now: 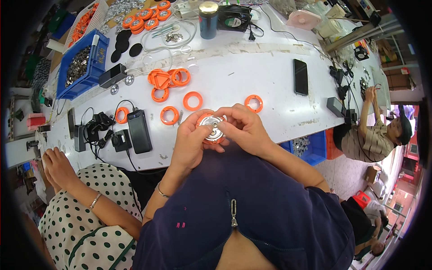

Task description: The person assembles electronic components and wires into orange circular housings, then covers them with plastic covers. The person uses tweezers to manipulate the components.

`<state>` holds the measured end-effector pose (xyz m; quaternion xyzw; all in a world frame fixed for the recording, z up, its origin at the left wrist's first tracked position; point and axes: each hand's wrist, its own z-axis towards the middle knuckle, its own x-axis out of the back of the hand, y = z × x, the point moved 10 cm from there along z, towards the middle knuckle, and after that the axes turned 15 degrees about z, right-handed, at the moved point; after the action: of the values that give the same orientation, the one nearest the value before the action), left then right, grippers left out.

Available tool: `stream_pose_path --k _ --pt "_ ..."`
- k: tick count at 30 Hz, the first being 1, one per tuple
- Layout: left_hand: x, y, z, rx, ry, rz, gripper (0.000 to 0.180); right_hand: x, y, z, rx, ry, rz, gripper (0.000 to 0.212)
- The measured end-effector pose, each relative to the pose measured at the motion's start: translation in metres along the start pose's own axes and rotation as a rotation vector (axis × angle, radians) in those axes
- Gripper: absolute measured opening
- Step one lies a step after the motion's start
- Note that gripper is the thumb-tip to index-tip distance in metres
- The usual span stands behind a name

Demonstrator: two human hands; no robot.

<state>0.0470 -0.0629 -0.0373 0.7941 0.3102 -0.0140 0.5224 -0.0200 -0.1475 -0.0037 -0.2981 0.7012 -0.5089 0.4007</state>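
Note:
Between my two hands, just over the table's near edge, is a round orange housing with a shiny silver disc (211,121) set in its face. My left hand (191,137) grips its left side, thumb pressed on the disc. From the right, my right hand (246,128) closes on the same piece, its thumb close to the small round centre of the disc. Fingers hide part of the orange rim. Nearest to the hands on the white table lie loose orange rings: one just beyond (192,101), one to the left (169,115) and one to the right (254,103).
A heap of orange parts (159,79) and a blue bin of small metal pieces (83,67) stand farther left. A power bank (139,130) lies beside tangled cables. Beyond are a can (208,20) and a phone (300,77). A co-worker's arm (101,202) is close at left.

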Motion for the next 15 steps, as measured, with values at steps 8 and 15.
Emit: stream_pose_path --k 8,15 --pt "0.000 0.009 -0.001 -0.032 -0.014 -0.100 0.039 -0.002 -0.012 0.000 0.090 -0.087 -0.150 0.045" --pt "-0.002 0.015 -0.002 -0.043 -0.029 -0.090 0.040 -0.007 -0.011 -0.001 0.012 -0.134 -0.088 0.050"
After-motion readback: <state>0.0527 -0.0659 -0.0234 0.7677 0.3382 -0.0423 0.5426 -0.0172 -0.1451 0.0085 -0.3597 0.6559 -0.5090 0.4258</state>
